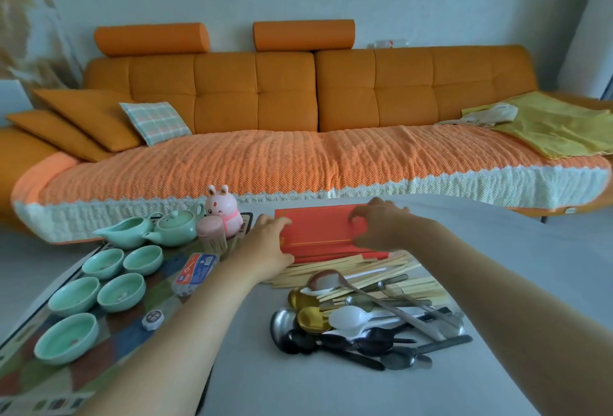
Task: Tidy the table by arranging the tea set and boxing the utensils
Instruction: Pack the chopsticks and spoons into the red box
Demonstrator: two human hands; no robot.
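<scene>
I am seeing both hands gripping the red box (323, 233): the left hand (265, 243) is clasping its left end, the right hand (378, 226) its right end. Gold markings on the box lid are unreadable. The box is lying on the bench (331, 389), just behind the chopsticks (365, 274). The spoons (348, 326) are piled nearer me. Left of the box, the teapot (174, 228) is standing behind five green cups (121, 291).

Both hands (265, 243) on red box (318, 233), utensils (361, 316) nearby
</scene>
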